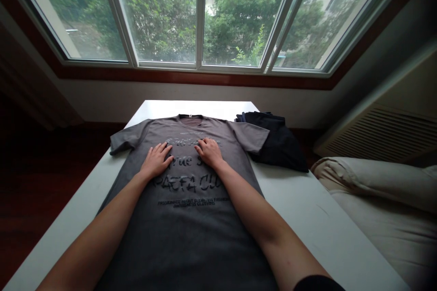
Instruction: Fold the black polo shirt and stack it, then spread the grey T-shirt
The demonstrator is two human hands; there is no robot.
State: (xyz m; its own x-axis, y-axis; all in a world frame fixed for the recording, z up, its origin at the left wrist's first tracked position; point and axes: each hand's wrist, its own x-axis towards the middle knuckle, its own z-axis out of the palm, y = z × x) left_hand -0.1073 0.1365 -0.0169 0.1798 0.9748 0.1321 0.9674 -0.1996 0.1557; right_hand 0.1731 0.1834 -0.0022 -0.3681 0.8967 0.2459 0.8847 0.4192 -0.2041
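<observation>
A dark grey T-shirt (pixel 191 232) with raised black lettering lies spread front side up, its collar toward the window and both short sleeves out to the sides. My left hand (pixel 157 160) rests on the left of its chest, fingers spread on the cloth. On the right of the chest lies my right hand (pixel 209 152), its fingers a little bent and touching the lettering. Neither hand grips the fabric. My forearms cover parts of the shirt's sides and some of the print.
Dark folded clothes (pixel 282 143) lie at the white table's (pixel 300 200) right edge, partly under the shirt's right sleeve. A beige cushioned seat (pixel 382 209) stands to the right. Beyond the table are a low wall and a wide window (pixel 200 13).
</observation>
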